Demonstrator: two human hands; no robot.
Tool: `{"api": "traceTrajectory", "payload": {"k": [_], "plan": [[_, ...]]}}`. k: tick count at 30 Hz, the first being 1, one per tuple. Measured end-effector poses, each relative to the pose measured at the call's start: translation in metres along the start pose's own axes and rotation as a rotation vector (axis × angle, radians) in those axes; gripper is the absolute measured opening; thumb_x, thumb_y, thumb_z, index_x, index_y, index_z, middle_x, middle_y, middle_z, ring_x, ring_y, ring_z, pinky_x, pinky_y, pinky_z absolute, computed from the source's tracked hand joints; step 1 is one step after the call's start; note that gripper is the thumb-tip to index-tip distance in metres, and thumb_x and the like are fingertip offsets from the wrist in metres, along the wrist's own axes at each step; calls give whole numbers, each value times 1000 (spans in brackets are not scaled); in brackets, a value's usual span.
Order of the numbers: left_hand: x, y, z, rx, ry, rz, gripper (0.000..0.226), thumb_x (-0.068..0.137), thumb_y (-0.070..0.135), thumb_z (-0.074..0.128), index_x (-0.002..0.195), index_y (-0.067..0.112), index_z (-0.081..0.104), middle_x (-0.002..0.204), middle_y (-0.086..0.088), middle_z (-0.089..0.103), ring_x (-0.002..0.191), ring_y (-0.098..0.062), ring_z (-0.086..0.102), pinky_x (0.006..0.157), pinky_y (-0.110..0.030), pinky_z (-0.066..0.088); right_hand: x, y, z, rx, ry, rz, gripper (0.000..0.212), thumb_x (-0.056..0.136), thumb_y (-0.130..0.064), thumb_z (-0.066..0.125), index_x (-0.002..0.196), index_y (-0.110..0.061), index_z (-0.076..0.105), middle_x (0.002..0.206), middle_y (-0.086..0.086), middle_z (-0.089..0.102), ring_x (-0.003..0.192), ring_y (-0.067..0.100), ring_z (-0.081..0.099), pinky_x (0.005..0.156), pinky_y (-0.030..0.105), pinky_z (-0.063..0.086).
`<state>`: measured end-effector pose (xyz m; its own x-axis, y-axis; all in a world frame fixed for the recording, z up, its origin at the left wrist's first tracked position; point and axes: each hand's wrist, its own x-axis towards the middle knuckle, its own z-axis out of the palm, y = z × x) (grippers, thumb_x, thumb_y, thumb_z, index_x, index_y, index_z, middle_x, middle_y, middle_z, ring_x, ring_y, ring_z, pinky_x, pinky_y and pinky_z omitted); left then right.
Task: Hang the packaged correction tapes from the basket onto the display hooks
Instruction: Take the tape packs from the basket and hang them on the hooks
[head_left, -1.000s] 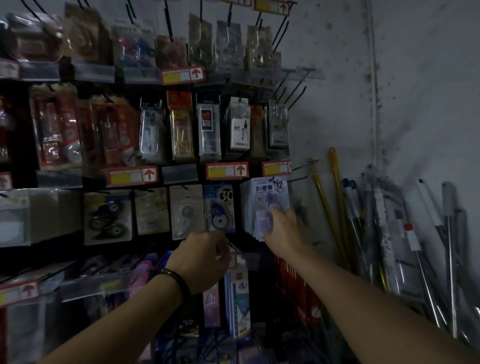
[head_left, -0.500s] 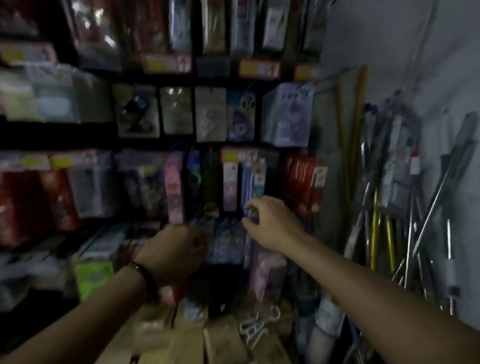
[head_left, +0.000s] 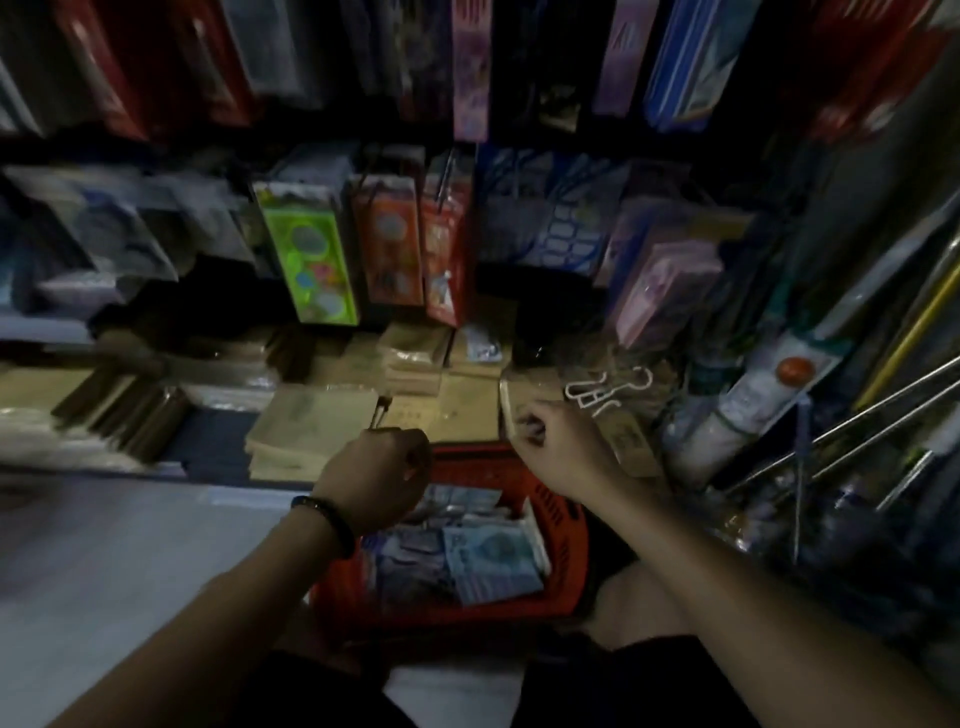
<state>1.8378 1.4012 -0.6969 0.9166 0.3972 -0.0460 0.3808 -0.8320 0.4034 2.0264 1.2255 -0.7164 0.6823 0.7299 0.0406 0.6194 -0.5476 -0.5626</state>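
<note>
Lowered within 1 second from shelf height, the left hand (head_left: 376, 478) hovers fisted over the red basket (head_left: 567, 551) of packaged correction tapes (head_left: 488, 564), its hold unclear, while the right hand (head_left: 563, 449) hangs loosely curled, empty.

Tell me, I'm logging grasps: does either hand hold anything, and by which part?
Cannot tell: left hand and right hand curl above the basket, too dark to show a hold.

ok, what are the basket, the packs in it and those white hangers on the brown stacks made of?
Basket: looks like moulded plastic, red-orange and fairly matte, with slots in the wall.
Packs: probably printed card under clear glossy film, going by the pale sheen, though blur leaves it open.
White hangers: likely plastic, with thin hook shapes in even white. Coated wire is possible.
</note>
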Motion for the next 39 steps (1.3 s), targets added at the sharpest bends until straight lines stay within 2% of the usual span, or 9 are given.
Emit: {"api": "traceTrajectory", "payload": {"k": [4, 8, 12, 18, 22, 29, 31, 35, 39], "plan": [[9, -41, 57, -42, -62, -63, 8, 91, 30, 64, 84, 28, 66, 91, 4, 72, 88, -22, 69, 71, -34, 54, -1, 35, 72, 25, -217, 163, 20, 95, -31, 73, 114, -25, 70, 103, -9, 67, 96, 12, 68, 81, 32, 59], [10, -64, 112, -147, -183, -196, 8, 97, 28, 66, 103, 29, 71, 102, 7, 77, 95, -16, 73, 75, -27, 52, -8, 76, 151, 43, -384, 299, 24, 94, -21, 74, 118, -16, 70, 109, -4, 70, 101, 18, 69, 71, 21, 51], [6, -86, 162, -193, -398, -331, 20, 99, 35, 65, 116, 26, 67, 123, 2, 71, 105, -18, 70, 91, -34, 59, -14, 113, 219, -12, -565, 421, 34, 89, -22, 74, 122, -19, 66, 117, 4, 70, 112, 28, 67, 94, 33, 55], [24, -99, 180, -161, -621, -310, 52, 96, 57, 51, 137, 26, 61, 144, -4, 64, 126, -25, 64, 107, -40, 53, -10, 120, 287, -125, -605, 526, 87, 77, -61, 74, 147, -20, 40, 154, 16, 41, 144, 40, 40, 112, 53, 44], [26, -100, 190, -82, -685, -222, 47, 109, 40, 50, 153, 23, 46, 159, -2, 51, 142, -24, 54, 116, -33, 44, -17, 119, 322, -209, -606, 489, 100, 95, -43, 69, 166, -20, 3, 171, 23, -2, 158, 44, 4, 124, 59, 26], [25, -103, 200, -3, -724, -183, 48, 112, 39, 42, 155, 18, 45, 159, -8, 51, 141, -27, 55, 114, -36, 46, 1, 115, 293, -94, -499, 445, 49, 97, -55, 40, 141, -36, 48, 147, 20, 52, 139, 42, 45, 109, 48, 45], [27, -106, 202, -51, -686, -260, 46, 107, 46, 49, 146, 21, 56, 149, -8, 61, 132, -28, 61, 109, -38, 51, 11, 109, 266, -107, -428, 412, 37, 104, -37, 38, 128, -25, 63, 128, 15, 66, 122, 35, 59, 97, 38, 46], [31, -110, 204, -175, -640, -343, 41, 101, 49, 57, 132, 22, 63, 135, -5, 69, 119, -26, 67, 102, -40, 56, 29, 112, 230, -106, -316, 432, 24, 106, -14, 44, 109, -14, 68, 112, 17, 69, 105, 37, 67, 77, 33, 47], [34, -108, 199, -299, -510, -410, 40, 98, 45, 64, 130, 23, 61, 130, -6, 71, 115, -27, 68, 98, -42, 58, 44, 105, 196, 30, -231, 403, 28, 107, -18, 53, 126, -8, 71, 126, 18, 72, 118, 35, 65, 87, 33, 47]]}}
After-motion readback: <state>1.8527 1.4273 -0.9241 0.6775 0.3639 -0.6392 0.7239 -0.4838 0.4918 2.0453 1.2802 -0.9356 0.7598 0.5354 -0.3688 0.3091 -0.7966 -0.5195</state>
